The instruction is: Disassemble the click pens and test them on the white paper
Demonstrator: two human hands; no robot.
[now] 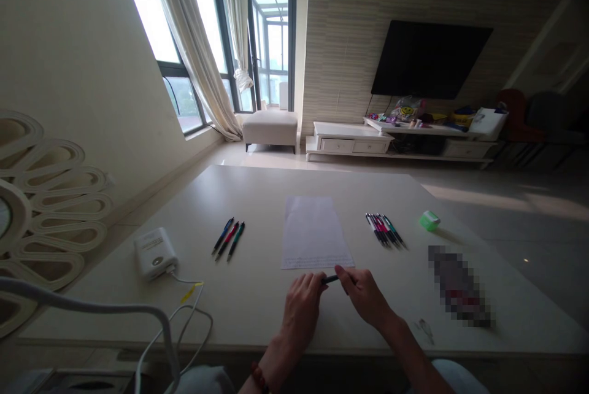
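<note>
My left hand (304, 302) and my right hand (363, 293) are both closed on a short dark stretch of what looks like a pen (330, 280), held sideways just past the near edge of a sheet of paper (313, 231). Much of the pen is hidden by my fingers. Small lines of writing run along the paper's near end. On the left lie three pens (229, 239) in blue, red and green, side by side. Several more pens (385, 231) lie close together to the right of the paper.
A white power bank (155, 253) with a trailing white cable (200, 308) sits on the left of the white table (248, 308). On the right are a small green-and-white item (429, 220) and a pixelated object (460, 286). A low cabinet (350, 139) stands beyond.
</note>
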